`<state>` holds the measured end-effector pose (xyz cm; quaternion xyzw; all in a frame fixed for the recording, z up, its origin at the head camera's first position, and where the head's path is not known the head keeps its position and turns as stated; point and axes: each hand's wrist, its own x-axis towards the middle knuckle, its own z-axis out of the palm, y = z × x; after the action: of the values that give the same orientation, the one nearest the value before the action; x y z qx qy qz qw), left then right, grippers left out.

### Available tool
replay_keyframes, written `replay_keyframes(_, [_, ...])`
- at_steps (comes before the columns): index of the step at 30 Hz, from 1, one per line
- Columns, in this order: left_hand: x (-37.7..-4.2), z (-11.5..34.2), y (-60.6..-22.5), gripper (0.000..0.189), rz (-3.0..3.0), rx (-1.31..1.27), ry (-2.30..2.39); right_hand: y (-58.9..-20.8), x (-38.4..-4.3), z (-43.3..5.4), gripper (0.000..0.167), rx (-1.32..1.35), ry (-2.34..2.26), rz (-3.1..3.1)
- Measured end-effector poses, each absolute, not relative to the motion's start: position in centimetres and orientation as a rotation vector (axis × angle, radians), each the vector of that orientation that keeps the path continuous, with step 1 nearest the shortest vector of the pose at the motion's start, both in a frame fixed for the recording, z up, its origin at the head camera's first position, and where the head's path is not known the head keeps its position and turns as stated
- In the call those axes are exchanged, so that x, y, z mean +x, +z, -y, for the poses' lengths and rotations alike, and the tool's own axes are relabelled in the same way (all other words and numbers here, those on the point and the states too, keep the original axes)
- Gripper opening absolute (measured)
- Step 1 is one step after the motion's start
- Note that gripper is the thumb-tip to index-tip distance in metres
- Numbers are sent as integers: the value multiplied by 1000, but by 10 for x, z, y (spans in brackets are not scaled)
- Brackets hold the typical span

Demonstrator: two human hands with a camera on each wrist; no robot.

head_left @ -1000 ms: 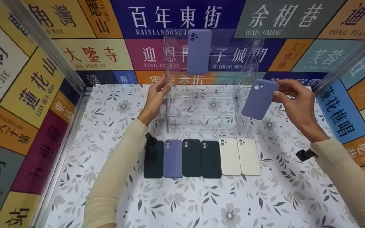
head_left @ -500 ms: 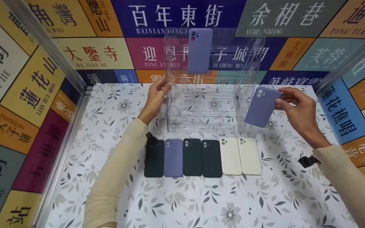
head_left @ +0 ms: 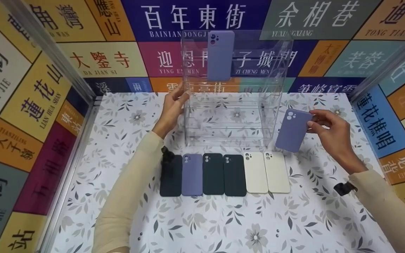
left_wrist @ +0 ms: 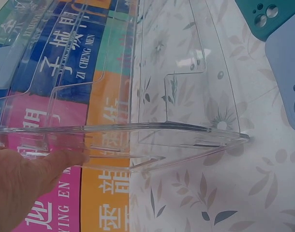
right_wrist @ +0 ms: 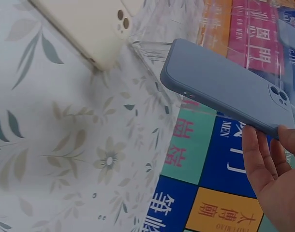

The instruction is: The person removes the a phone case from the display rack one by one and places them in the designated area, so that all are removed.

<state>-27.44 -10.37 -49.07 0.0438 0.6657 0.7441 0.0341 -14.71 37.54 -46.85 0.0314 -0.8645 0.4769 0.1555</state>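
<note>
My right hand [head_left: 330, 131] pinches a purple phone case [head_left: 294, 130] by its upper right edge, thumb on one side and fingers on the other. The case is tilted, its camera cutouts at the top, to the right of a clear acrylic display rack [head_left: 272, 105]. My left hand [head_left: 174, 110] grips the rack's left side edge; in the left wrist view the thumb lies along the clear side panel [left_wrist: 162, 126]. Another purple phone case [head_left: 220, 56] leans upright on the rack's top tier, left of its middle.
Before the rack, several phone cases lie in a row: a dark one [head_left: 171, 179] at the left, a purple one [head_left: 192, 175], dark green ones [head_left: 213, 174] and cream ones [head_left: 277, 174] at the right. Printed panels [head_left: 104, 61] wall the flower-patterned table [head_left: 223, 225] at back and sides.
My right hand has moved down and slightly right with the purple phone case, away from the rack's upper tiers. The left hand stays on the rack's edge.
</note>
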Motion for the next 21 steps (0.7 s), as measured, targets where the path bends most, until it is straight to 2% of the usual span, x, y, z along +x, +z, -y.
replay_keyframes(21, [-274, 104, -491, 62, -2099, 144, 2253, -512, -121, -411, 35, 39, 1385, 2576])
